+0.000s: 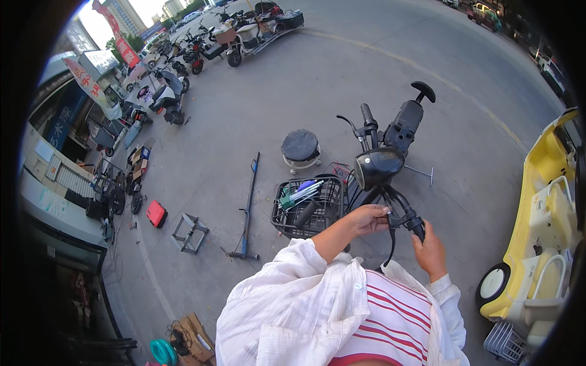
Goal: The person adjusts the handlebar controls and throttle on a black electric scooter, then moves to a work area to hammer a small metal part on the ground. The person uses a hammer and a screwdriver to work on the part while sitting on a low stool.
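A small black electric bike stands in front of me, with its handlebar point(400, 201), rounded headlight point(379, 168) and saddle point(408, 119) in view. My right hand point(431, 253) is wrapped round the near handlebar grip point(417, 223). Beside the brake lever point(391, 244), at its clamp end, the fingertips of my left hand point(370, 220) are pinched together; a small shiny bit shows there, too small to name. On the far side are the other grip point(366, 114) and its brake lever point(347, 121). Left of the headlight sits a black wire basket point(282, 227) holding pale rods and green and purple items.
A round dark-topped stool point(300, 146) stands beyond the basket. To the left lie a blue-and-black pole point(249, 207), a metal frame stand point(190, 233) and a red case point(156, 214). A yellow vehicle point(519, 244) stands at right. Parked scooters point(168, 97) line the far left.
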